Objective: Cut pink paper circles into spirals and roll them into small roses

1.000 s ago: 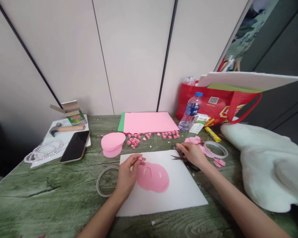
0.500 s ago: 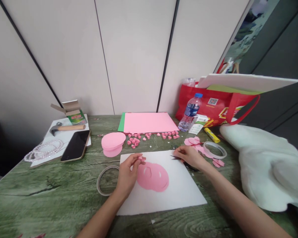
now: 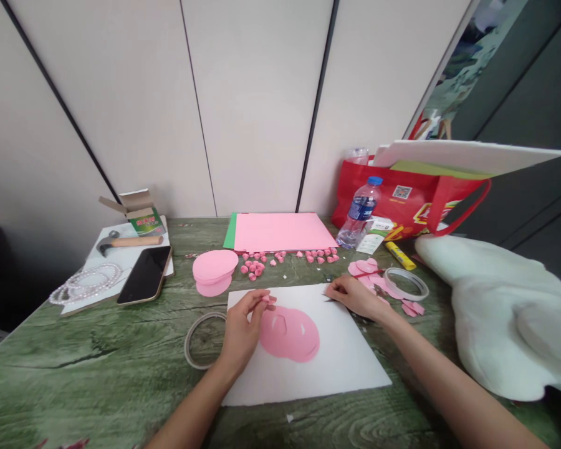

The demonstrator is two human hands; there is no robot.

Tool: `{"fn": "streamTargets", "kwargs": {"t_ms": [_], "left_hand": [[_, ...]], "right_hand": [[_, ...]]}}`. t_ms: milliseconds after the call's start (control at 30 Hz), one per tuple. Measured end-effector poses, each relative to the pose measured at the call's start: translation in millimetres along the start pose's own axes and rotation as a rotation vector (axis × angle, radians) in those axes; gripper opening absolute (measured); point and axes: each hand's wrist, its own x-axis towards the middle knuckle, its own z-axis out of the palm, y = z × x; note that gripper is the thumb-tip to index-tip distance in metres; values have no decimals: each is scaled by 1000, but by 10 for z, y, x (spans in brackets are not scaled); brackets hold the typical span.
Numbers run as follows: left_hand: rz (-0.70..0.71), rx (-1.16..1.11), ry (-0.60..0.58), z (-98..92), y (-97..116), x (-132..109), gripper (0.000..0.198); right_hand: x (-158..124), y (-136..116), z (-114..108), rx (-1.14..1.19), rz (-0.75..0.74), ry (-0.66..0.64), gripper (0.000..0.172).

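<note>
My left hand [image 3: 242, 327] is closed in a pinch over the left side of a white sheet [image 3: 346, 362]. Between its fingertips is a small folded pink paper piece [image 3: 267, 300]. Pink paper rounds [image 3: 290, 340] lie overlapping on the sheet just beside that hand. At the sheet's upper right corner, my right hand [image 3: 358, 295] has its fingers closed on dark scissors, with just a bit of blade [image 3: 326, 297] showing. The hand covers the rest of the scissors.
Small pink paper rolls [image 3: 252, 268] lie before pink sheets [image 3: 285, 231]. Left are a tape roll [image 3: 190, 357], pink rounds [image 3: 212, 265], phone [image 3: 144, 274] and hammer [image 3: 135, 241]. Right are another tape roll [image 3: 423, 288], glue stick [image 3: 399, 255], bottle [image 3: 359, 215] and white plush [image 3: 490, 312].
My right hand has shifted slightly over the scissors, so less of the blades and handle shows. The left hand keeps its pinch on the pink piece.
</note>
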Motion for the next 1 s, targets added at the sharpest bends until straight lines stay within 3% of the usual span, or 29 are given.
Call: {"fn": "streamTargets", "kwargs": {"t_ms": [433,767,1000], "left_hand": [[-7,20,-11,-4,16,-17,15],[5,24,-20,3,54,-29,15],[22,21,-4,8,85,-39,15]], "right_hand": [[-24,49,67,-71,-41,49,19],[-68,1,37,-21,-91,61,27],[-146,-311,-91,314,5,14,32]]}}
